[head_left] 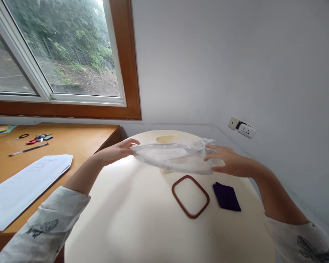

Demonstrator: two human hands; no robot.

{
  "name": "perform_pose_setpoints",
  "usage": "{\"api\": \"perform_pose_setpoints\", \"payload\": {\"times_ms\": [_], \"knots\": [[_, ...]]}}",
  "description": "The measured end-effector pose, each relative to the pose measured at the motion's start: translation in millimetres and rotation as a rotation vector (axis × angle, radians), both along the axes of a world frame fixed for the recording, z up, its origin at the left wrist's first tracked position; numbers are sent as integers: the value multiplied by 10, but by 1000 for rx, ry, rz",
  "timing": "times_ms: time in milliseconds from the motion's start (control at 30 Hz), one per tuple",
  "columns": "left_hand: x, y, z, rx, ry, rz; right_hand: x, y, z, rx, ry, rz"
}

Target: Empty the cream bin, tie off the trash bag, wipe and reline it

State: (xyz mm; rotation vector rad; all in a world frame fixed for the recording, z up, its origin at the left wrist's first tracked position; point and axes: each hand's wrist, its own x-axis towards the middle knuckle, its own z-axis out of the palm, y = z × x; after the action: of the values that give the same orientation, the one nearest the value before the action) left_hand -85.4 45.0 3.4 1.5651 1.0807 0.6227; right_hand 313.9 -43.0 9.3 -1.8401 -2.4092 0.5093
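A translucent white plastic bag [164, 157] is stretched sideways above the round table [117, 219]. My left hand [117, 151] pinches the bag's left end between thumb and fingers. At the other end, my right hand [224, 160] grips the crumpled part, its fingers slightly blurred and partly hidden by the plastic. Behind the bag shows a pale yellow rounded thing [166, 138], partly covered, whose kind I cannot tell. Nearer me lies a brown frame with rounded corners [190, 217], flat on the table. Right of it rests a dark purple folded cloth [227, 197].
To the left is a wooden desk [98, 131] with white paper sheets [30, 186], a pen [29, 149], a bunch of keys [41, 138] and a black ring [23, 136]. A white wall with a power socket [246, 130] bounds the right. A window stands at the upper left.
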Motion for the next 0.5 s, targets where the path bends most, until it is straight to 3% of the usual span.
{"api": "perform_pose_setpoints", "payload": {"times_ms": [100,200,300,367,500], "knots": [[8,-122,64,124,165,-102,-156,60,-15,191,213,-89],[264,-239,93,239,329,-152,-349,219,-124,275,345,-80],[595,-291,51,355,523,-57,-478,482,-274,288,464,-73],[753,-282,-1,407,601,26,-529,683,-366,316,582,-146],[866,-275,-89,393,587,-8,-620,1005,-486,388,730,-279]]}}
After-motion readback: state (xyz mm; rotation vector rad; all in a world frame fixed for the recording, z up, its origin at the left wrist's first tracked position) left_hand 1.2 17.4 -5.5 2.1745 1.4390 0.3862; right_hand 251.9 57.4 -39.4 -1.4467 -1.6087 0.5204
